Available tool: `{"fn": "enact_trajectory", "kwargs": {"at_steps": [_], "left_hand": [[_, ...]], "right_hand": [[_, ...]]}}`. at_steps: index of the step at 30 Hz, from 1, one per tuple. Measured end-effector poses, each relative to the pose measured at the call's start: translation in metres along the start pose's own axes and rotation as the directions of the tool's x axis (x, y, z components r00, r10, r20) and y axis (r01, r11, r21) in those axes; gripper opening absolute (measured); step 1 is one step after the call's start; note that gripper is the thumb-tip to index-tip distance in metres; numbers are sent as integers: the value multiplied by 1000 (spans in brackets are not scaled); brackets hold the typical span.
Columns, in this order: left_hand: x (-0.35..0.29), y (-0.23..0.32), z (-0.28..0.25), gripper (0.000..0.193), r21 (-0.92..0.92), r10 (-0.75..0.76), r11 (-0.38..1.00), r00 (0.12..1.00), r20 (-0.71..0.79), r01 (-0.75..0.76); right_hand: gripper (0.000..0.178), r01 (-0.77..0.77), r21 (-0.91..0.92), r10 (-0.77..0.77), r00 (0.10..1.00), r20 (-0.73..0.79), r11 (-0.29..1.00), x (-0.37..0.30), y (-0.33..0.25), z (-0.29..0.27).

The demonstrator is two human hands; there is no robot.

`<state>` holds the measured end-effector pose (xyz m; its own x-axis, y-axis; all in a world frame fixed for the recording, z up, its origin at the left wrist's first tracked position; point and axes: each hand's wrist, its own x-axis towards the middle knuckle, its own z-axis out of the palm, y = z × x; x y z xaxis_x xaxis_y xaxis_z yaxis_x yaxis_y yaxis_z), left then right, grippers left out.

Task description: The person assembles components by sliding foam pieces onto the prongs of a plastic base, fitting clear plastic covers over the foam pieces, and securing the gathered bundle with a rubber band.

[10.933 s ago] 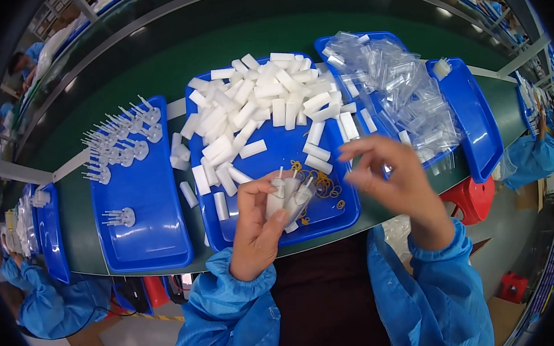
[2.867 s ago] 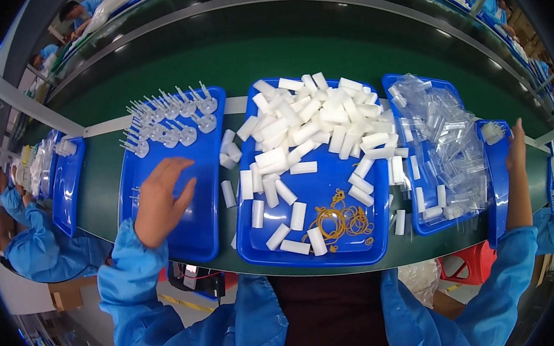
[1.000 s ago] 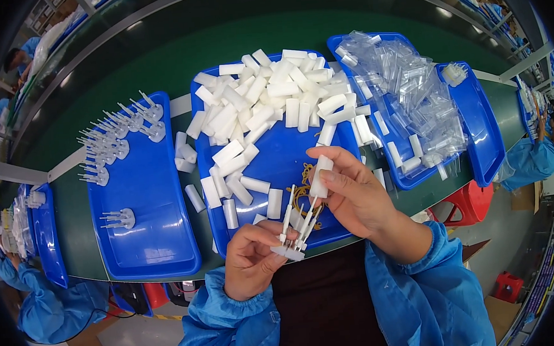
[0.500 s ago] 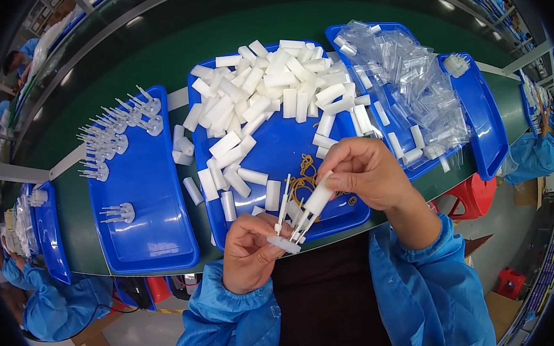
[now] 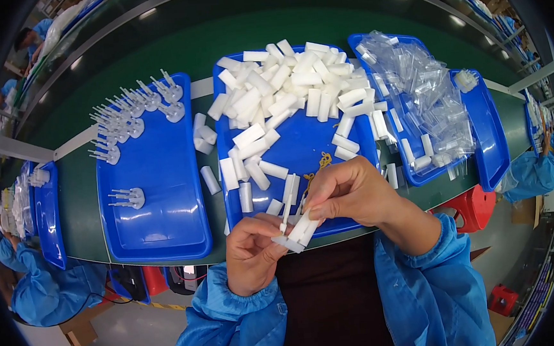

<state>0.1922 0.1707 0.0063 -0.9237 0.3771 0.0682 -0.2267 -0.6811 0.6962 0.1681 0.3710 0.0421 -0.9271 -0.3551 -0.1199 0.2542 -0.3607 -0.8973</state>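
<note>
One pronged base (image 5: 288, 243) sits in left grip (image 5: 252, 253), white cylinder (image 5: 303, 229) in right grip (image 5: 354, 196), near tray edge (image 5: 333, 227).

Green bench (image 5: 80, 206) — blue trays (image 5: 158, 216), loose white pieces (image 5: 210, 179) atop.

This is a factory assembly line: green workbench (image 5: 80, 206), blue parts trays (image 5: 159, 226), smocked co-workers (image 5: 56, 278).

White cylinder (image 5: 304, 227) — tilted, on pronged base (image 5: 289, 243) (pale)
</note>
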Motion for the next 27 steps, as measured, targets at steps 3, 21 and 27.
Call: {"fn": "enact_trajectory", "kwargs": {"at_steps": [3,21,27], "left_hand": [[-10,6,-12,24,54,66,997,996,-63,-63],[-7,27,-25,26,273,200,946,977,-69,-174],[-4,19,-18,21,287,30,957,996,79,-52]], "right_hand": [[13,94,-270,-68,992,102,958,16,-14,5],[24,177,-979,-160,968,192,-102,64,-4,-3],[18,169,-969,-176,964,200,-178,38,-5,-24]]}}
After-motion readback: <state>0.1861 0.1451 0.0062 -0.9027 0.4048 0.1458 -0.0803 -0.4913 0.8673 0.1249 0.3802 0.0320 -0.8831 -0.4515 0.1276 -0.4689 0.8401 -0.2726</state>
